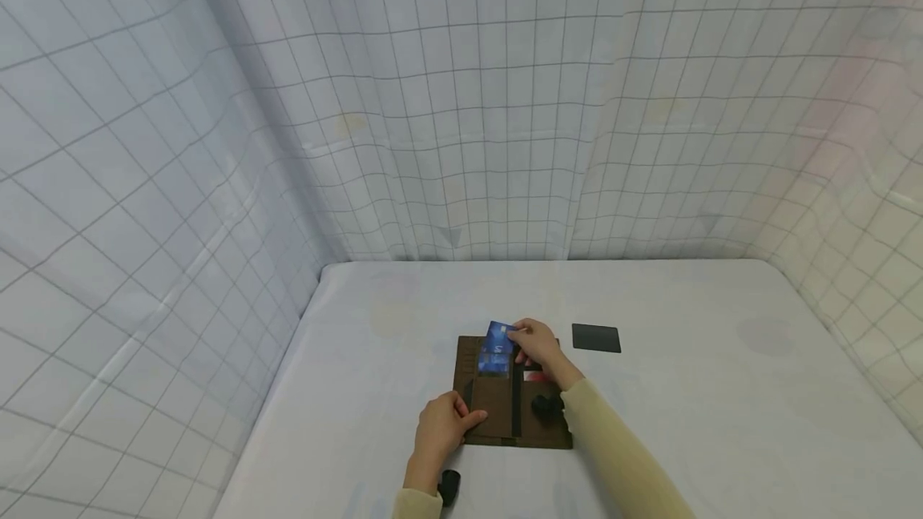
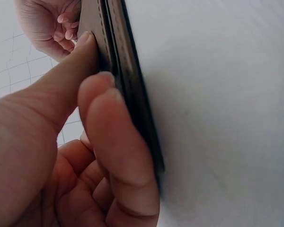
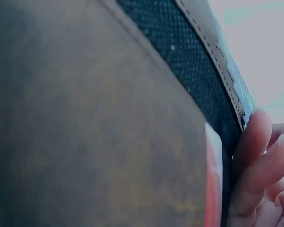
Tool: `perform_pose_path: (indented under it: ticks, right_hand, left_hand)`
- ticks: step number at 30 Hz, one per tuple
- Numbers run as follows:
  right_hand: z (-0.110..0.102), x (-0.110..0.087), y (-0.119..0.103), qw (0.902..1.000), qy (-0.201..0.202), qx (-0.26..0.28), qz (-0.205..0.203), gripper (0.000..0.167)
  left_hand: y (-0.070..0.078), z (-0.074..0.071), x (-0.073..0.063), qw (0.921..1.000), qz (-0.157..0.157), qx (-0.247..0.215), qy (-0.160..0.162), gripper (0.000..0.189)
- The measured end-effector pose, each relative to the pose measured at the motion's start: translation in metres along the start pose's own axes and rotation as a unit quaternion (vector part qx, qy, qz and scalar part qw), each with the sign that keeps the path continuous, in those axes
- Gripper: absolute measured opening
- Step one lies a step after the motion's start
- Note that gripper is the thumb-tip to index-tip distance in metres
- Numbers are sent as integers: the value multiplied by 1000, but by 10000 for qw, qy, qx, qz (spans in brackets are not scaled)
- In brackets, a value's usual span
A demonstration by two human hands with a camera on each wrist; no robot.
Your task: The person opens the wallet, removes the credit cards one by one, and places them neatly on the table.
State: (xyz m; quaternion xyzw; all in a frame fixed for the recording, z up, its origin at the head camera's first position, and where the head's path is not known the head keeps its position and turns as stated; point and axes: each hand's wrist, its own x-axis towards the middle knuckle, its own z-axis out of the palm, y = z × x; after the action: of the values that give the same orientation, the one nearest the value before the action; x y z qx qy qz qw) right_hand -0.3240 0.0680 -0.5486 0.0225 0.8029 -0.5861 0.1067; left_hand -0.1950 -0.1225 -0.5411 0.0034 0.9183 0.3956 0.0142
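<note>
Head view first: looking at lower centre, at an open brown leather wallet (image 1: 493,407) flat on a white cloth-covered bench (image 1: 721,391). Pinching a thin blue rectangular card (image 1: 497,336) by its right edge in the right hand (image 1: 535,340), up at the wallet's top; impossible to tell how deep in the pocket. Steadying the wallet's left side with the left hand (image 1: 441,427). Also visible, apart at right: a flat dark grey rectangular piece (image 1: 596,338).

Over to the left wrist: at upper left, a narrow grip, thumb over the wallet's edge, fingers curled against it. Best to press evenly there, to stop any skidding.

Right wrist now: at right edge, fingertips bunched close, beside a black woven strip (image 3: 194,71) and a red-and-white card (image 3: 214,175). Line up squarely with the slot, slide gently, avoid bending.
</note>
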Motion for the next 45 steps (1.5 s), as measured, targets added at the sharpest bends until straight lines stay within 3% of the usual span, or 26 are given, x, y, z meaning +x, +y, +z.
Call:
perform_pose_path:
  ticks: [17,31,45]
  right_hand:
    - [4,-4,1,9986,348,357,151,29]
    - [2,-1,3,9956,637,685,41,22]
    - [-4,-6,6,9981,311,466,-262,18]
  left_hand:
    - [0,1,-2,10000,-6,20,17,35]
    - [-1,2,-2,9999,82,19,64,36]
    - [2,0,-4,10000,96,-1,3,35]
